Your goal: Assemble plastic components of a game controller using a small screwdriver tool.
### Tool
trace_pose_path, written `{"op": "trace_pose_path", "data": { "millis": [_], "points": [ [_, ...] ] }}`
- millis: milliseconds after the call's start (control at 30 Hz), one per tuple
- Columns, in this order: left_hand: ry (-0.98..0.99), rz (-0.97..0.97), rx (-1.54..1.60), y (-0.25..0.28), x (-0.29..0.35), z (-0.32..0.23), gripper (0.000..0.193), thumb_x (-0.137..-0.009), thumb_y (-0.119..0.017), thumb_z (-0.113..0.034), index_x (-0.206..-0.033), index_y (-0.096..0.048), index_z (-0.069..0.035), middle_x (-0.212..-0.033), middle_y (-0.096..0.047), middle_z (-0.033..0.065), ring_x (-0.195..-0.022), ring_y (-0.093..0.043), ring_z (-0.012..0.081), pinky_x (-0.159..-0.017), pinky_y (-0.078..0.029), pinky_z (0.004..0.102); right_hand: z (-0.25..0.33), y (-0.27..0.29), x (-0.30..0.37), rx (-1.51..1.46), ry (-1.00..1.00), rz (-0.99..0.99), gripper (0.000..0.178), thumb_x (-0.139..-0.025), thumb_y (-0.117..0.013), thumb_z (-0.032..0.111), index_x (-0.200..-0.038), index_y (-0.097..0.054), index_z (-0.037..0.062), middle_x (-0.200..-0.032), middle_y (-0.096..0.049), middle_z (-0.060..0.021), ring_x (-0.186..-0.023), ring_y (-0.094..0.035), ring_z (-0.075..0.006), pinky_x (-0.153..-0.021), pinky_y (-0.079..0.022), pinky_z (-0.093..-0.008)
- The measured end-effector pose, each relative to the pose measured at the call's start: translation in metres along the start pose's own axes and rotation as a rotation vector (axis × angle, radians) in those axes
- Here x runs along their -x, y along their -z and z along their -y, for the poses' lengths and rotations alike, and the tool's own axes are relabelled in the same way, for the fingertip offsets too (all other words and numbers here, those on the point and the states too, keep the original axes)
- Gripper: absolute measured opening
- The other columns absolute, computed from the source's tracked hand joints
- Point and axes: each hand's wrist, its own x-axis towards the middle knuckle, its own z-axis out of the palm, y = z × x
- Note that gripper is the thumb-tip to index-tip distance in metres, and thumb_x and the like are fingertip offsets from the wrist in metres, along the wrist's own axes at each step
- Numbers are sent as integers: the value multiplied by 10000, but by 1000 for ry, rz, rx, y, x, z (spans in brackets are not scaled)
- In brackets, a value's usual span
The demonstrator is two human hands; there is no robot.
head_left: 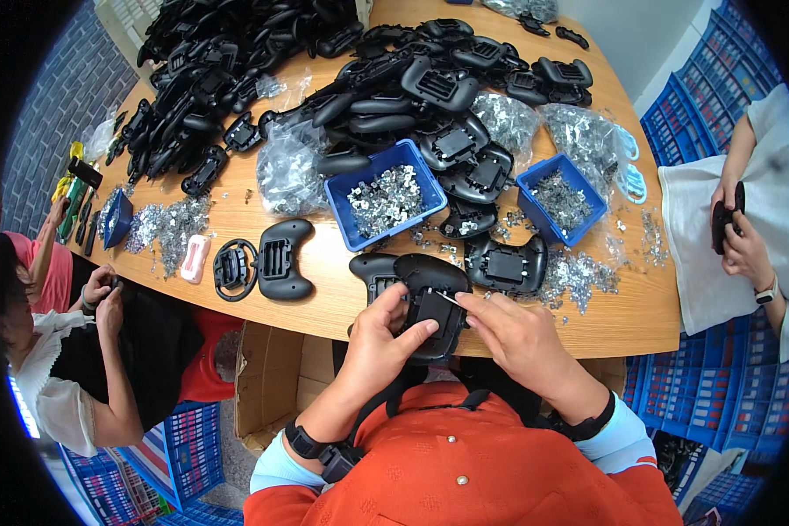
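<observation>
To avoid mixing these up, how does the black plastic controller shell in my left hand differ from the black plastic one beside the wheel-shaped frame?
The held shell is gripped by your left hand; the tabletop shell lies untouched. The held shell shows a flat rectangular middle, the tabletop shell long slots. Both are black with rounded ends.

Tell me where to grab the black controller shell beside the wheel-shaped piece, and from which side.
Take the shell by its nearer rounded handle, probably from the right: both handles jut that way, and the wheel-shaped piece sits on its left.

Shell (437, 309) partly behind left grip (377, 337)
</observation>
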Motion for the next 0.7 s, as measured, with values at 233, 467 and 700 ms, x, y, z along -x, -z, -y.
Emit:
{"op": "trace_pose_path", "data": {
  "millis": [233,467,700],
  "points": [
    [37,37,6,0,0,-1,377,-927,-632,-51,-1265,-494,40,-1011,-691,105,-921,-650,108,-801,-528,262,-1,-2,-1,18,-9,-8,280,-859,-673,92,-1138,-654,78,-775,-597,-86,-626,-621,-258,-513,-471,-369],
    [31,63,70,0,0,-2,333,-949,-589,-55,-1265,-507,7,-1028,-686,96,-911,-653,110,-789,-527,266,-8,0,-6,-84,84,12,243,-837,-695,83,-1080,-683,83,-677,-543,-73,-552,-584,-249,-481,-450,-360],
    [59,71,71,-3,0,-3,280,-953,-583,-59,-1216,-518,12,-1008,-675,75,-901,-648,96,-776,-531,252,-16,0,-2,-61,205,13,344,-762,-717,43,-1100,-679,93,-661,-532,-54,-522,-567,-218,-457,-427,-346]
  ]
}}
